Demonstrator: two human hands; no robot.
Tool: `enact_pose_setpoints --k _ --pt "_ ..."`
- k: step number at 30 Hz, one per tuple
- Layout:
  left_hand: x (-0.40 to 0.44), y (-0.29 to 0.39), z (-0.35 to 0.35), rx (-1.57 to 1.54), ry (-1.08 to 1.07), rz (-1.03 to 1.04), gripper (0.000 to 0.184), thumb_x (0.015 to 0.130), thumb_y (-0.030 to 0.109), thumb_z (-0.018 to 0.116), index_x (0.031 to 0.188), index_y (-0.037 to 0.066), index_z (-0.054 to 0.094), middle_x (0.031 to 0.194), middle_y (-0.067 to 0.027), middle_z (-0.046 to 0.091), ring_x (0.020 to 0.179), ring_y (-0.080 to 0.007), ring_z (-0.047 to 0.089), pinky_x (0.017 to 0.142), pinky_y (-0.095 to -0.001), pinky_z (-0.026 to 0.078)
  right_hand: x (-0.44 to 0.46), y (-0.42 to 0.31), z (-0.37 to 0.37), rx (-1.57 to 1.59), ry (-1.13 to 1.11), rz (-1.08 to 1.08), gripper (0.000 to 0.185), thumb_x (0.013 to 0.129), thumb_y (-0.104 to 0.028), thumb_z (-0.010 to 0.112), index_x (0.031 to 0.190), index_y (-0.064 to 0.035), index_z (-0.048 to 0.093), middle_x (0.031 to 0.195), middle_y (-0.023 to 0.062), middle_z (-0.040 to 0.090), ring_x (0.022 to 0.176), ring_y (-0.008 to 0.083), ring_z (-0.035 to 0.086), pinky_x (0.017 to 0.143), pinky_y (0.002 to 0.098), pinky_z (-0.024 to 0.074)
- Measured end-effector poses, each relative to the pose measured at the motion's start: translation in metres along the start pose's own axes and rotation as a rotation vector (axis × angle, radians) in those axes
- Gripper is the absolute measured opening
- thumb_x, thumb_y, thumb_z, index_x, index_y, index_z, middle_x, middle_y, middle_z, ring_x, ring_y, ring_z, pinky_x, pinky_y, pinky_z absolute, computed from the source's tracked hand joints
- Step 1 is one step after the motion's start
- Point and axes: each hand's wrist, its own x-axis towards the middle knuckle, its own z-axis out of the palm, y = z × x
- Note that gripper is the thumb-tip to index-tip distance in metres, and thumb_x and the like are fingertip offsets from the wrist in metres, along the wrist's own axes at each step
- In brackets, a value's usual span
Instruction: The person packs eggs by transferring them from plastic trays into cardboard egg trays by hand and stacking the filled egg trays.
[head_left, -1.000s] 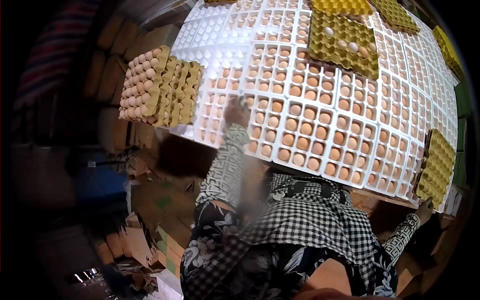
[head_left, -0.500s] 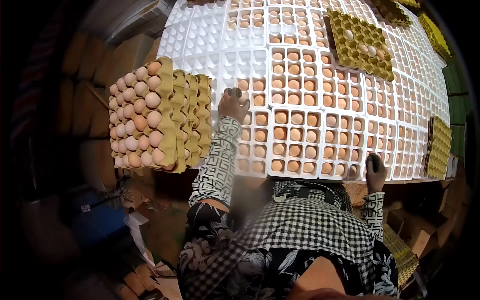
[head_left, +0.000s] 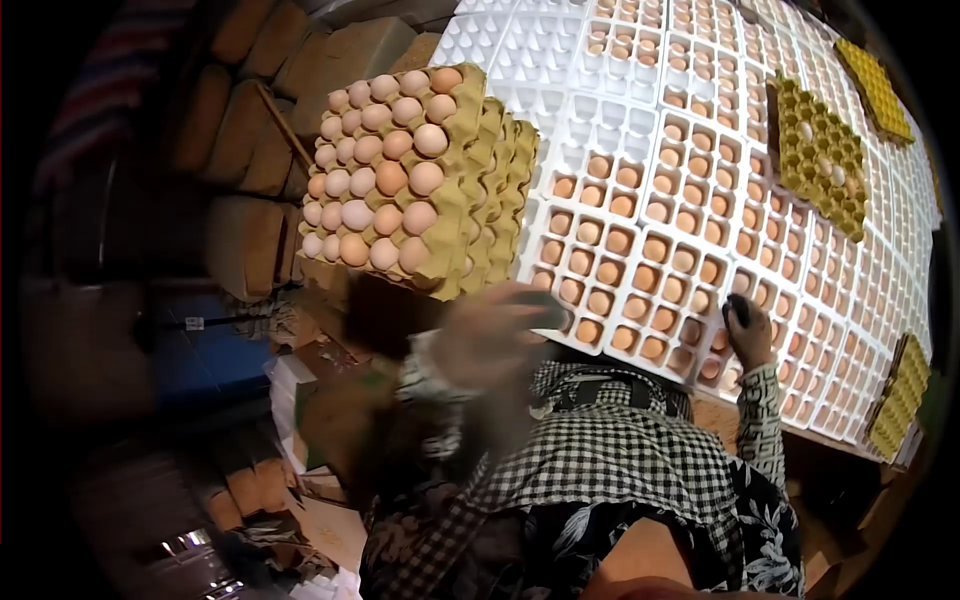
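My left hand (head_left: 492, 335) is smeared by motion in front of the tabletop's near edge, below the stacked pulp egg trays; its fingers do not show clearly. Darker at the fingertips, my right hand (head_left: 750, 335) is curled over a white foam tray (head_left: 734, 275) near the front edge. Whether it holds an egg is hidden. Brown eggs (head_left: 664, 319) sit in the cells of the foam trays around both hands. To the left stands a stack of yellowish pulp trays (head_left: 455, 225), with pale brown eggs (head_left: 426, 179) filling its outer face.
Foam trays with unfilled cells (head_left: 535, 48) lie at the back left. A pulp tray with a few eggs (head_left: 822, 165) rests on the foam trays at right, and another pulp tray (head_left: 898, 395) stands at the right edge. Brown cartons (head_left: 350, 62) and a blue box (head_left: 212, 350) are at left.
My left hand has come back from the foam trays toward my body. My view has turned left, shifting the trays right in the picture. My right hand stays near the front edge.
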Motion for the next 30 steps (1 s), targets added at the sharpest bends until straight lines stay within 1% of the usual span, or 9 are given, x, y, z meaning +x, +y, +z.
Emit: enact_pose_setpoints --k 3,4,8,13,16,18,20,22,30 --pt "-0.054 0.028 -0.09 0.597 0.592 -0.018 0.028 0.088 0.007 0.053 0.113 -0.002 0.063 0.113 -0.0181 0.065 0.102 -0.0282 0.063 0.083 -0.039 0.053 0.027 -0.053 0.02 0.133 -0.059 0.023 0.027 0.088 -0.02 0.067 0.107 -0.0011 0.068 0.093 0.0162 0.071 0.085 0.0267 0.07 0.077 0.0361 0.0543" --pt "-0.074 0.027 -0.139 1.256 0.556 -0.034 0.027 0.092 0.002 0.048 0.114 -0.004 0.062 0.112 -0.0178 0.065 0.102 -0.0262 0.062 0.082 -0.0372 0.052 0.032 -0.072 0.033 0.197 -0.077 -0.012 0.028 0.088 -0.02 0.066 0.109 -0.0008 0.067 0.095 0.016 0.071 0.087 0.0256 0.07 0.078 0.0354 0.0542" --pt "-0.136 -0.099 -0.272 0.356 1.063 -0.178 0.032 0.097 0.008 0.048 0.126 -0.004 0.057 0.119 -0.0163 0.063 0.108 -0.0282 0.06 0.092 -0.041 0.05 0.049 -0.153 0.104 0.445 -0.248 -0.017 0.035 0.092 -0.023 0.062 0.119 -0.0003 0.061 0.108 0.0139 0.068 0.096 0.0196 0.067 0.083 0.0327 0.053" --pt "-0.129 -0.269 -0.35 0.268 1.054 -0.565 0.033 0.097 0.01 0.049 0.126 -0.003 0.057 0.118 -0.0164 0.063 0.107 -0.0286 0.06 0.091 -0.0411 0.051 0.088 -0.251 0.195 1.187 -0.297 0.482 0.041 0.097 -0.033 0.056 0.125 -0.0023 0.057 0.098 0.0083 0.063 0.081 0.0155 0.058 0.075 0.0311 0.0503" --pt "-0.122 -0.323 -0.358 0.267 0.972 -0.661 0.033 0.096 0.011 0.05 0.126 -0.002 0.057 0.118 -0.0164 0.063 0.106 -0.0289 0.06 0.09 -0.0412 0.051 0.111 -0.283 0.241 0.923 -0.28 0.433 0.047 0.102 -0.038 0.047 0.133 -0.0041 0.049 0.111 0.0077 0.058 0.094 0.0208 0.058 0.087 0.0356 0.0484" --pt "-0.123 -0.341 -0.355 0.258 0.939 -0.692 0.034 0.096 0.012 0.05 0.126 -0.001 0.057 0.117 -0.0164 0.063 0.106 -0.0291 0.061 0.09 -0.0412 0.051 0.124 -0.265 0.302 0.621 -0.236 0.238 0.043 0.104 -0.034 0.043 0.134 -0.003 0.048 0.116 0.0098 0.057 0.099 0.0232 0.057 0.091 0.036 0.0466" --pt "-0.123 -0.346 -0.349 0.244 0.919 -0.697 0.034 0.096 0.013 0.051 0.126 -0.001 0.057 0.117 -0.0165 0.063 0.105 -0.0293 0.061 0.09 -0.0413 0.051 0.124 -0.257 0.318 0.248 -0.02 -0.219 0.045 0.102 -0.021 0.039 0.141 0.0007 0.033 0.117 0.0316 0.053 0.106 0.0478 0.053 0.09 0.0437 0.0463" --pt "-0.128 -0.342 -0.338 0.24 0.901 -0.698 0.034 0.095 0.014 0.051 0.126 0.0 0.057 0.117 -0.0165 0.063 0.105 -0.0294 0.061 0.089 -0.0413 0.051 0.146 -0.225 0.368 0.888 -0.141 0.167 0.046 0.101 -0.019 0.039 0.144 -0.0045 0.03 0.12 0.0358 0.048 0.103 0.0506 0.053 0.09 0.044 0.0469" --pt "-0.18 -0.271 -0.259 0.165 0.87 -0.739 0.036 0.094 0.017 0.053 0.126 0.002 0.057 0.116 -0.0166 0.063 0.103 -0.0301 0.061 0.088 -0.0415 0.051 0.142 -0.26 0.369 0.339 -0.101 0.113 0.063 0.093 -0.018 0.051 0.146 0.0037 0.024 0.119 0.0394 0.048 0.1 0.0468 0.058 0.084 0.0436 0.0491"
